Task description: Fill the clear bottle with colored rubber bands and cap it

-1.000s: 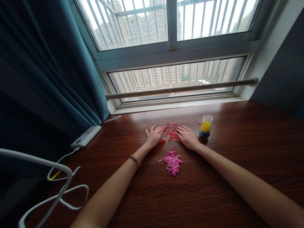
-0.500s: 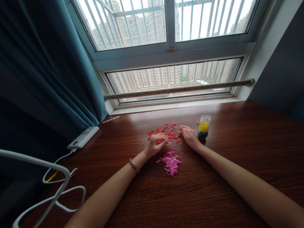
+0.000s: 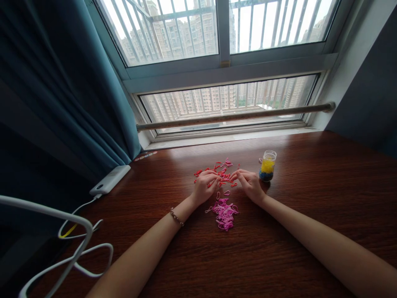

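Small loops that look like rubber bands lie in two groups on the table. The red group [image 3: 214, 170] is spread out, with a few pink loops [image 3: 228, 162] at its far edge. Nearer to me is a heap of pink loops [image 3: 225, 214]. My left hand [image 3: 205, 185] rests at the red group's near left side, thumb and fingertips brought together. From the right, my right hand [image 3: 249, 185] reaches into the same group with its fingers bent together. Whatever lies between the fingertips of either hand is too small to make out.
Right of my right hand stands a clear open jar [image 3: 267, 166] with yellow and dark blue contents. A white power bank [image 3: 110, 180] with a looped cable [image 3: 88, 248] lies at the left by the blue curtain [image 3: 102, 103]. Behind the table is a barred window [image 3: 229, 99].
My right hand has drawn nearer and its fingers have bent inward among the red loops. One pale pink loop now lies just above the pink heap, near where my left fingertips were.
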The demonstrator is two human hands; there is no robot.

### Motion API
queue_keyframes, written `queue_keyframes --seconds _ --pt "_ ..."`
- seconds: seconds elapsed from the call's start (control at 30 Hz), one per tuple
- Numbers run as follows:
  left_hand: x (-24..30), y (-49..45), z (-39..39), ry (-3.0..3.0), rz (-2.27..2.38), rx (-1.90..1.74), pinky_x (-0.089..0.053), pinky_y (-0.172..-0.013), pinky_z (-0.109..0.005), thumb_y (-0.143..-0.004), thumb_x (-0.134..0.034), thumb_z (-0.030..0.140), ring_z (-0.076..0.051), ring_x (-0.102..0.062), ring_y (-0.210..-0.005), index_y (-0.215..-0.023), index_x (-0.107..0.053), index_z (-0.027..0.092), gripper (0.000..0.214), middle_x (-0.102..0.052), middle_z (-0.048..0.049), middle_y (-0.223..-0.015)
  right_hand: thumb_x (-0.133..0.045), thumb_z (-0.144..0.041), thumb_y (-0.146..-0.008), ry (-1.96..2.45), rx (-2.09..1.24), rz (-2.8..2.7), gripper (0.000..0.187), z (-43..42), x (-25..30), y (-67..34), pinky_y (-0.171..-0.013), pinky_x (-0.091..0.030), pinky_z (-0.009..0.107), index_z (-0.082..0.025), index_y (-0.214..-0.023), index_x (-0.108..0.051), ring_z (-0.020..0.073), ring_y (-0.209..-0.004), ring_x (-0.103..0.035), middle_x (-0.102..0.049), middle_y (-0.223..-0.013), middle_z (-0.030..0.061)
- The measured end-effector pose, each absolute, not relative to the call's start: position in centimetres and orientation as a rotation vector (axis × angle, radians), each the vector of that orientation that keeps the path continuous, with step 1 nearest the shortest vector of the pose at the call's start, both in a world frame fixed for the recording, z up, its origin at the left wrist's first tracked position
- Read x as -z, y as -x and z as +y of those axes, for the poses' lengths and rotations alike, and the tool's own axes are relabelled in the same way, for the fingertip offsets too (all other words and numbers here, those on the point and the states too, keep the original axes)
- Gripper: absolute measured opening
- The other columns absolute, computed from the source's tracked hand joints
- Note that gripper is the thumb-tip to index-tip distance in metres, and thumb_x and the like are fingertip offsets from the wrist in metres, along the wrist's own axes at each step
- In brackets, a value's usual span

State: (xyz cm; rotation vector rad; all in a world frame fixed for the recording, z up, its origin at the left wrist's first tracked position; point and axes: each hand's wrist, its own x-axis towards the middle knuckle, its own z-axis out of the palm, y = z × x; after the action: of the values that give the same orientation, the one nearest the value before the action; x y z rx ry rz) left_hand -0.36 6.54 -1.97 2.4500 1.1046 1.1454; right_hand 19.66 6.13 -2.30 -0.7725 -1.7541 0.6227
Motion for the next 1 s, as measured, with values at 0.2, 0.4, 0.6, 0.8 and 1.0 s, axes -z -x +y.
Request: queue_keyframes --seconds 0.2,0.4,0.6,0.8,1.0 --pt "2.1 0.0 6.6 -2.696 1.314 -0.881 -0.024 -0.098 -0.045 -0.087 -0.043 0.026 -0.023 -0.041 -0.111 -0.095 -0.063 0.023 0.022 -0.062 -0.0026 -0.102 -0.034 -0.040 -0.093 0.617 -0.787 -1.922 0.050 5.2 2.1 -18.8 -0.066 -0.046 0.027 -0.018 -0.060 -0.064 0.0162 -0.063 -0.060 -0.064 -0.067 0.0042" --pt "2.8 -0.4 6.8 -2.717 1.374 -0.717 -0.013 -0.099 -0.055 -0.088 -0.042 0.032 -0.026 -0.032 -0.118 -0.111 -0.054 0.029 0.027 -0.055 -0.0031 -0.116 -0.032 -0.042 -0.093 1.049 -0.434 -1.688 0.050 6.8 3.2 -19.4 -0.076 -0.042 0.029 -0.019 -0.066 -0.066 0.0195 -0.073 -0.060 -0.065 -0.069 0.0046" --pt "3.6 -0.2 7.4 -2.682 1.384 -0.718 -0.013 -0.099 -0.056 -0.088 -0.042 0.031 -0.026 -0.033 -0.116 -0.114 -0.053 0.028 0.028 -0.053 -0.0045 -0.117 -0.031 -0.044 -0.093 1.260 -0.302 -1.722 0.051 7.3 3.7 -19.6 -0.072 -0.039 0.029 -0.021 -0.065 -0.067 0.0208 -0.074 -0.058 -0.066 -0.067 0.0035" --pt "3.2 0.0 7.3 -2.711 1.309 -0.805 -0.019 -0.100 -0.050 -0.087 -0.043 0.026 -0.024 -0.038 -0.114 -0.104 -0.058 0.022 0.023 -0.056 -0.0058 -0.112 -0.032 -0.042 -0.093 1.316 -0.307 -1.732 0.050 7.6 4.0 -19.6 -0.072 -0.037 0.029 -0.021 -0.065 -0.067 0.0211 -0.074 -0.057 -0.066 -0.066 0.0033" --pt "3.3 0.5 7.7 -2.565 1.191 -1.114 -0.040 -0.086 -0.036 -0.084 -0.047 0.020 -0.020 -0.051 -0.095 -0.092 -0.060 0.017 0.015 -0.060 -0.0078 -0.096 -0.034 -0.041 -0.093 1.312 -0.307 -1.728 0.047 7.6 4.1 -19.6 -0.070 -0.036 0.029 -0.021 -0.066 -0.067 0.0211 -0.073 -0.057 -0.066 -0.067 0.0027"
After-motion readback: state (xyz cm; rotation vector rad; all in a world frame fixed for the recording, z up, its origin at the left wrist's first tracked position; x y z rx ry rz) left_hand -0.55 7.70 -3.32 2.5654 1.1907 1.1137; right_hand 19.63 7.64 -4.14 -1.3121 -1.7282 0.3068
